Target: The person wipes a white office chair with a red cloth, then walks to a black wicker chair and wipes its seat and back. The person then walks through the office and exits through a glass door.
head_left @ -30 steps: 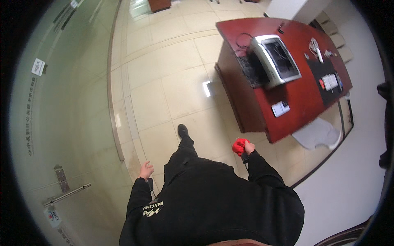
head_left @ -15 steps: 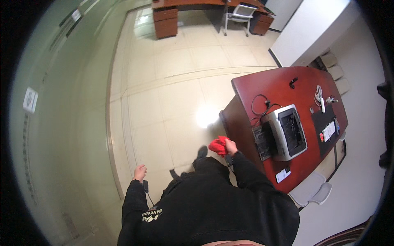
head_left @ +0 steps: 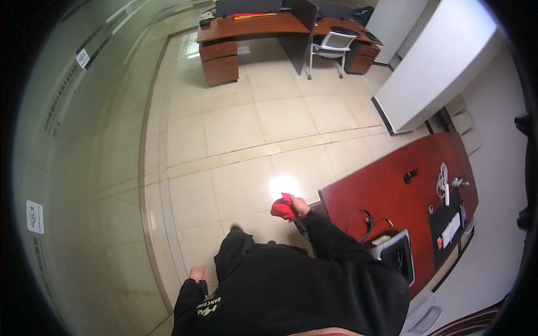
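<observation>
A crumpled red cloth (head_left: 284, 208) is gripped in my right hand (head_left: 301, 206), whose fingers are closed round it. The hand is held out in front of me, over the tiled floor and just left of the red-brown table's near corner. Down at my left side hangs my left hand (head_left: 199, 274), loosely bent and with nothing seen in it. It is above the floor near the glass wall. Dark sleeves cover both forearms, and a dark device sits at each wrist.
The red-brown table (head_left: 358, 194) on my right bears a printer (head_left: 397, 255), cables (head_left: 367, 220) and a black mat (head_left: 437, 224). A glass wall (head_left: 89, 168) runs along my left. Ahead stand a wooden desk (head_left: 252, 27), a white chair (head_left: 334, 46) and a white pillar (head_left: 431, 61).
I have moved forward along the table; the printer now sits lower in view and more of the far desk shows. The red cloth stays in my right hand. My left hand has swung back.
</observation>
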`<act>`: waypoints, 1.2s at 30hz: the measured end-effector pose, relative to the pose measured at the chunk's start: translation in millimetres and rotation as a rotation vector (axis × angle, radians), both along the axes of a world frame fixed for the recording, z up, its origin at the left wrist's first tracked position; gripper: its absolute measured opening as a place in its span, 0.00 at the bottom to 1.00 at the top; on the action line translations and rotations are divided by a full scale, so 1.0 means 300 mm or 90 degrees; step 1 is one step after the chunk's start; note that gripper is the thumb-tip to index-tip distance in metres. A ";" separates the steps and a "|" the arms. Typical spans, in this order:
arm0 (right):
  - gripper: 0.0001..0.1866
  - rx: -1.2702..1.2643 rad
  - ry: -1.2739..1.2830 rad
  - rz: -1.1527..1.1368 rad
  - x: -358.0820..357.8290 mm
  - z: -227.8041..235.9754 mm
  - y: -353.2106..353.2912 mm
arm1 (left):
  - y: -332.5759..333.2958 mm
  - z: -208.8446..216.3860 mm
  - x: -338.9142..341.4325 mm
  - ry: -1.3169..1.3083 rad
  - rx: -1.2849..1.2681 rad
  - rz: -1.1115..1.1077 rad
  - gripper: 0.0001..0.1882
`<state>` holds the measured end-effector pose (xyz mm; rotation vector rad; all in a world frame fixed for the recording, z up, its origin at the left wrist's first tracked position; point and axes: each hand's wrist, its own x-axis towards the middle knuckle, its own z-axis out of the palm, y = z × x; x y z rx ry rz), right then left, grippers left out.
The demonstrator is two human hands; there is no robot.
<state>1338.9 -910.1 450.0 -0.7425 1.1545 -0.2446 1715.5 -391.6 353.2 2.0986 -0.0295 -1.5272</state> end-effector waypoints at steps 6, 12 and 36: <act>0.23 0.049 0.019 -0.087 0.194 -0.154 -0.463 | -0.398 -0.084 0.476 0.025 0.122 0.113 0.12; 0.18 -0.229 0.119 -0.318 0.275 -0.250 -0.837 | -1.373 -0.125 1.054 -0.112 -0.153 0.127 0.12; 0.11 -0.767 0.131 -0.093 0.147 0.595 -2.853 | -4.828 0.726 -0.274 -0.273 -0.584 -0.834 0.14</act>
